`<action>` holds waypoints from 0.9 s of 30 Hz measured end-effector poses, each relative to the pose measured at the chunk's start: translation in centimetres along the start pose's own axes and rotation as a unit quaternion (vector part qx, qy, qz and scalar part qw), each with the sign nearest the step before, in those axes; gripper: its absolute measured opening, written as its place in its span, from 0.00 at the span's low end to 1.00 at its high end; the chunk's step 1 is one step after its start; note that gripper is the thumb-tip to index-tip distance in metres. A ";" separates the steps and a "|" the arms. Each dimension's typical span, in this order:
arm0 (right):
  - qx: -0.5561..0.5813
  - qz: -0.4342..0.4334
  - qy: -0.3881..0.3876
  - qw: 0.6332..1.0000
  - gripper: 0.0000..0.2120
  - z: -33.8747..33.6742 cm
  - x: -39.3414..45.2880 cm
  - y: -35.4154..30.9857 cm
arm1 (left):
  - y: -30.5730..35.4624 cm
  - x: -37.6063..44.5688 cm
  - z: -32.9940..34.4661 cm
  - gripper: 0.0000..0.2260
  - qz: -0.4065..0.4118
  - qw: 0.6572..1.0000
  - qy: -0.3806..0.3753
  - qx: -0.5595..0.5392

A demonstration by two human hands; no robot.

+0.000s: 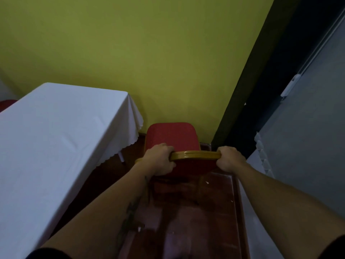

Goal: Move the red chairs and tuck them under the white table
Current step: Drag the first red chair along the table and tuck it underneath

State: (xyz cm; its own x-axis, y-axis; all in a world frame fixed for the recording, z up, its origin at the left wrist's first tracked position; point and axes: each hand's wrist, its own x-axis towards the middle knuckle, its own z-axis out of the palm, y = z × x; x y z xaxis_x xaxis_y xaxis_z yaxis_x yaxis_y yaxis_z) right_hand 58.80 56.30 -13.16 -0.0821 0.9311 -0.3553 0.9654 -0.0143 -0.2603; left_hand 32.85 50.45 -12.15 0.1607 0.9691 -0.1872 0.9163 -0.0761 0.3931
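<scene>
A red chair point(172, 136) with a gold frame stands on the floor in front of me, its seat facing the green wall. My left hand point(158, 158) grips the left end of the gold top rail of its backrest. My right hand point(228, 158) grips the right end of the same rail. The white table point(56, 131), covered with a white cloth, stretches along my left side; the chair stands just past its far right corner, apart from it. Part of another red chair point(7, 104) peeks out at the table's far left edge.
A green wall point(149, 62) rises close behind the chair. A dark frame and a grey door or panel point(308, 137) close off the right side. Glossy reddish-brown floor point(214, 202) runs as a narrow aisle between the table and the right wall.
</scene>
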 end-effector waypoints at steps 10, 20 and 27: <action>0.583 0.235 -0.100 0.771 0.17 0.5 -3.6 -2.5 | -4.8 0.0 0.9 0.20 -0.136 0.987 -0.075 -0.051; 0.781 0.239 -0.051 0.574 0.27 2.4 -4.6 -8.0 | -3.0 -0.6 1.7 0.07 -0.153 0.986 -0.066 0.027; 0.732 0.303 0.047 0.608 0.31 3.3 -5.2 -8.7 | -0.5 -2.9 3.6 0.12 -0.184 0.980 -0.079 0.018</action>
State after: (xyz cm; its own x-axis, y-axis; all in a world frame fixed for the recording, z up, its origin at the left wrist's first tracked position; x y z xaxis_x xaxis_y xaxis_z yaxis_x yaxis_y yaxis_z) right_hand 50.02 50.35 -11.96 0.2601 0.6091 -0.7492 -0.4502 -0.6099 -0.6522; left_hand 33.26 46.84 -15.00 -0.1304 0.8843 -0.4483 0.9346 0.2606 0.2421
